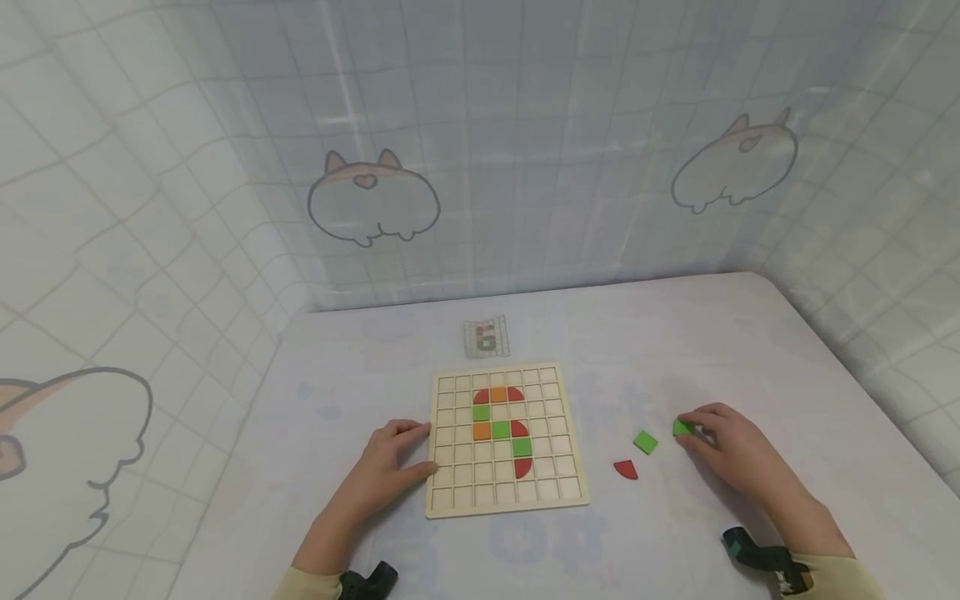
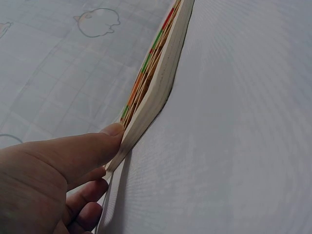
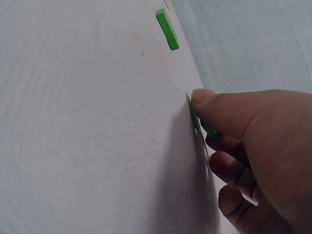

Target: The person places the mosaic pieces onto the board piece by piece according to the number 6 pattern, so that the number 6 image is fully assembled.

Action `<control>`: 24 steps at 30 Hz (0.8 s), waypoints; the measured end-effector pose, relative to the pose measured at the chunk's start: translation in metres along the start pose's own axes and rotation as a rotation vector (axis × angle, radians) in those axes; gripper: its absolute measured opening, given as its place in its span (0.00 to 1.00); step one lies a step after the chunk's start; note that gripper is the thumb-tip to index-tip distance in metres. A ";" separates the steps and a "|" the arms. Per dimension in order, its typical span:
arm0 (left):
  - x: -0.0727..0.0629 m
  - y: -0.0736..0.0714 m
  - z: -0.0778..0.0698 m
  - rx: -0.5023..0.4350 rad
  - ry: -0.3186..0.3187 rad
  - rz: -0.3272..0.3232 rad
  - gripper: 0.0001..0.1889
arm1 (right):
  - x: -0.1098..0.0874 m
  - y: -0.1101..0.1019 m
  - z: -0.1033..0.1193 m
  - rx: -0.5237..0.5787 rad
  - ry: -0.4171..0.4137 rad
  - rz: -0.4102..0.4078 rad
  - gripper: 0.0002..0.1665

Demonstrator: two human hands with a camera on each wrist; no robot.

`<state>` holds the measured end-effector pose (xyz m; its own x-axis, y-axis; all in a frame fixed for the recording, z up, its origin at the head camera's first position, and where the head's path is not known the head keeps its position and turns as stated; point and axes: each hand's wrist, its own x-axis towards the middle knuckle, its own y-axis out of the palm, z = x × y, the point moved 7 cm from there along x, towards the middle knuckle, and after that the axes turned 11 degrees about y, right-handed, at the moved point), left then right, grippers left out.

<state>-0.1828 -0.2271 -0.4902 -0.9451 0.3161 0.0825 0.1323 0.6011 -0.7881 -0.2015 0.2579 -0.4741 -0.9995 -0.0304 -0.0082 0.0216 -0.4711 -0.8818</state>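
Note:
A pale wooden grid board [image 1: 457,502] lies on the table with red quarter-round tiles and green and orange square tiles set in several of its cells. My left hand [image 1: 384,468] rests at its left edge, thumb and forefinger spread apart along it; in the left wrist view the thumb [image 2: 105,141] touches the board's rim [image 2: 156,92]. Right of the board, my right hand [image 1: 731,446] pinches a green square tile [image 1: 681,428] between thumb and fingers, close to the tabletop. Beside that hand lie another green tile [image 1: 646,442] and a red quarter-round tile [image 1: 626,470].
Behind the board lies a small pattern card [image 1: 486,337] showing a gridded figure. Cloth walls with drawn animals [image 1: 373,204] enclose the table at the back and both sides. Dark wrist straps [image 1: 761,557] sit on both forearms.

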 end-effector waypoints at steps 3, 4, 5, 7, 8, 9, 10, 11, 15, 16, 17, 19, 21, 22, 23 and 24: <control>0.000 0.000 0.000 -0.007 -0.009 0.002 0.35 | 0.000 0.000 0.002 -0.003 0.003 -0.010 0.19; 0.001 0.000 0.000 -0.009 -0.010 0.002 0.35 | 0.000 -0.001 0.004 -0.003 -0.002 -0.014 0.19; 0.001 0.000 0.000 -0.008 -0.016 0.004 0.35 | 0.001 -0.001 0.006 -0.007 -0.004 -0.018 0.19; 0.001 0.000 0.000 -0.007 -0.026 0.008 0.35 | 0.001 -0.001 0.010 -0.002 -0.014 -0.019 0.19; 0.001 0.000 0.000 -0.005 -0.029 0.009 0.35 | 0.001 -0.001 0.013 0.004 -0.023 -0.018 0.19; 0.000 0.000 0.000 -0.002 -0.032 0.009 0.35 | 0.000 -0.002 0.017 0.014 -0.029 -0.016 0.18; 0.000 0.000 0.001 0.001 -0.036 0.009 0.35 | 0.000 -0.001 0.020 0.026 -0.036 -0.013 0.18; 0.000 0.000 0.001 0.003 -0.039 0.009 0.35 | 0.001 -0.001 0.024 0.039 -0.039 -0.009 0.18; 0.000 0.000 0.001 0.004 -0.046 0.004 0.35 | 0.003 0.001 0.039 0.062 -0.054 0.008 0.19; 0.000 0.000 0.001 0.002 -0.047 0.004 0.35 | 0.004 0.002 0.043 0.058 -0.059 0.008 0.19; 0.000 0.000 0.002 -0.002 -0.047 0.004 0.35 | 0.005 0.003 0.047 0.052 -0.063 0.008 0.19; 0.000 0.001 0.002 -0.009 -0.047 0.006 0.35 | 0.006 0.004 0.056 0.042 -0.075 0.004 0.19; 0.000 0.001 0.002 -0.013 -0.042 0.009 0.35 | 0.007 0.006 0.065 0.039 -0.092 0.003 0.19; 0.000 0.001 0.002 -0.016 -0.039 0.009 0.35 | 0.007 0.007 0.070 0.038 -0.104 0.002 0.19; -0.001 0.001 0.003 -0.017 -0.037 0.009 0.35 | 0.008 0.007 0.075 0.039 -0.116 0.000 0.19; 0.000 0.001 0.003 -0.017 -0.035 0.008 0.35 | 0.008 0.008 0.080 0.040 -0.131 -0.002 0.19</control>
<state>-0.1831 -0.2288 -0.4925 -0.9538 0.2955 0.0548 0.1445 0.6108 -0.7785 -0.2074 0.1837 -0.4435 -0.9880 -0.1432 0.0570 0.0235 -0.5056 -0.8625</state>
